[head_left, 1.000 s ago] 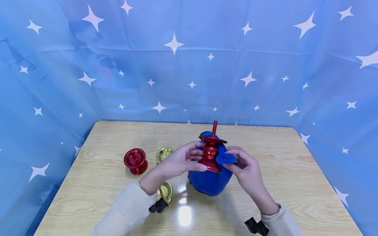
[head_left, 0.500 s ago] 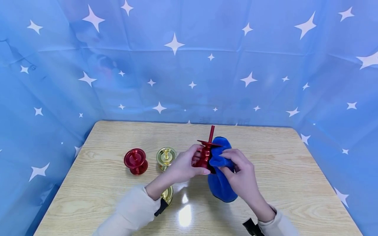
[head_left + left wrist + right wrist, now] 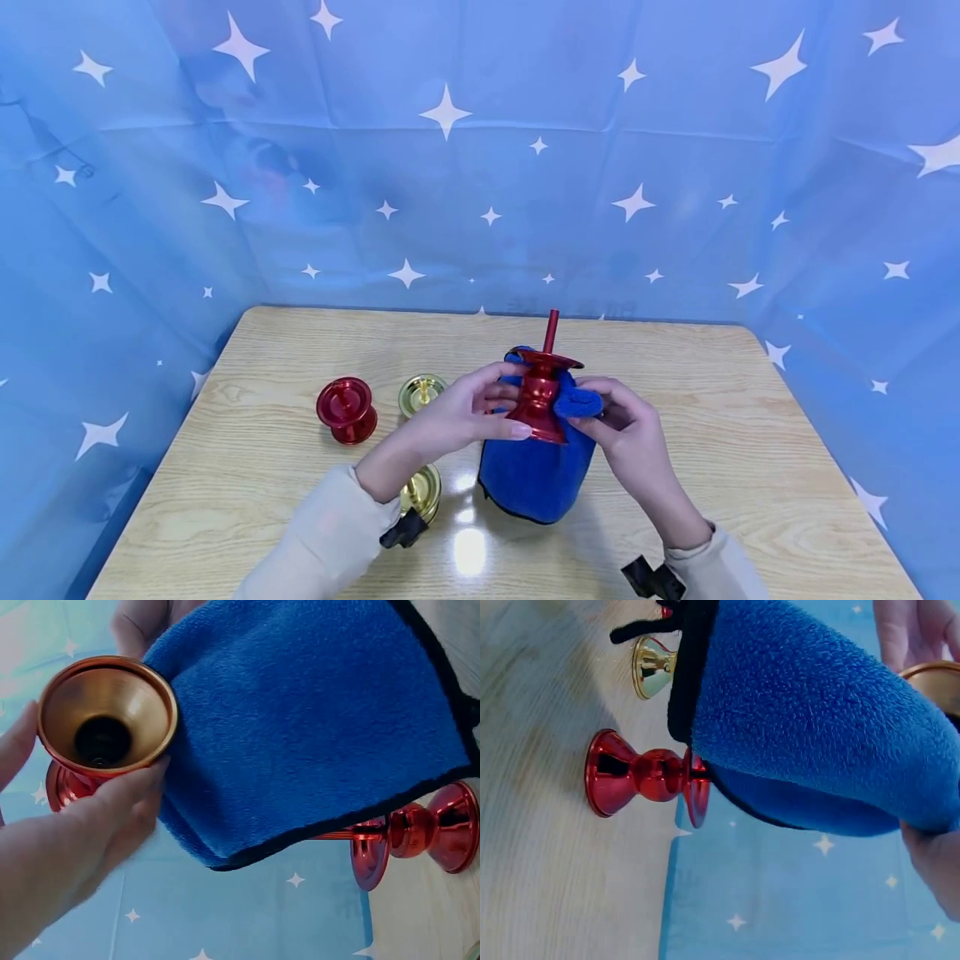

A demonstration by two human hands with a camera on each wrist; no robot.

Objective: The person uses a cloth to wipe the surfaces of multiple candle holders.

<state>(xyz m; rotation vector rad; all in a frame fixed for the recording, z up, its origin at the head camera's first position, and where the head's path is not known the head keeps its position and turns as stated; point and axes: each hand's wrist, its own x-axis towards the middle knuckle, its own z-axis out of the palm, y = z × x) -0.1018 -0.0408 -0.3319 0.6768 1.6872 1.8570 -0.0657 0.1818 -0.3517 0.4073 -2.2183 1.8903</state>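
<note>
My left hand [image 3: 457,417] grips a red metal candlestick [image 3: 540,398] from its left side, thumb low at the flared base and fingers higher up. It is held tilted above the table, its thin stem pointing up and away. The left wrist view looks into its hollow, gold-toned base [image 3: 97,720]. A blue plush cloth [image 3: 528,479] with black edging hangs behind and below the candlestick. My right hand [image 3: 626,425] pinches a folded part of this cloth against the candlestick's right side. In the right wrist view the cloth [image 3: 802,697] hides much of the candlestick.
Left of my hands, another red candlestick [image 3: 347,408] stands on the wooden table [image 3: 712,417]. Two gold candlesticks, one farther back [image 3: 420,392] and one nearer [image 3: 423,490], are partly covered by my left arm. A star-patterned blue curtain [image 3: 480,167] surrounds the table.
Half a second ago the cloth hung to the right; now it hangs behind and below the candlestick. Both hands and the candlestick have shifted slightly right since then, back near their place one second ago.
</note>
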